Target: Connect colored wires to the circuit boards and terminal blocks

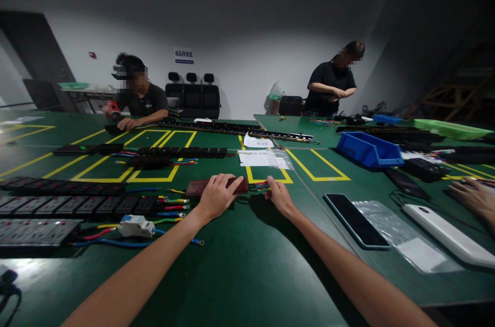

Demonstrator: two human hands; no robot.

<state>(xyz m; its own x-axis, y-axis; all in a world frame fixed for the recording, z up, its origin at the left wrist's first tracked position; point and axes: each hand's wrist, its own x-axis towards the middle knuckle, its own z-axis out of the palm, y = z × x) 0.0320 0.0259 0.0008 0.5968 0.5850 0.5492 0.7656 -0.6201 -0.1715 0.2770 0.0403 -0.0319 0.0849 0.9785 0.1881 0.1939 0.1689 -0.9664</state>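
A dark red socket strip (197,187) lies across the middle of the green table. My left hand (219,195) grips it from above, fingers over its top face and hiding part of it. Several coloured wires (257,186), red, blue and green among them, come out of the strip's right end. On these wires my right hand (279,195) is closed, thumb and fingers pinched at their ends. Left of my hands lie black socket strips (77,207) and a grey socket strip (36,232), with ring-terminal wires and a small white breaker (136,226).
Behind the hands are papers (257,157) and long black strips (232,128). To the right lie a phone (356,220), a white power bank (448,234) and a blue bin (369,150). Another person's hand (475,195) reaches in. A co-worker opposite holds a red power tool (113,109); another stands (330,82).
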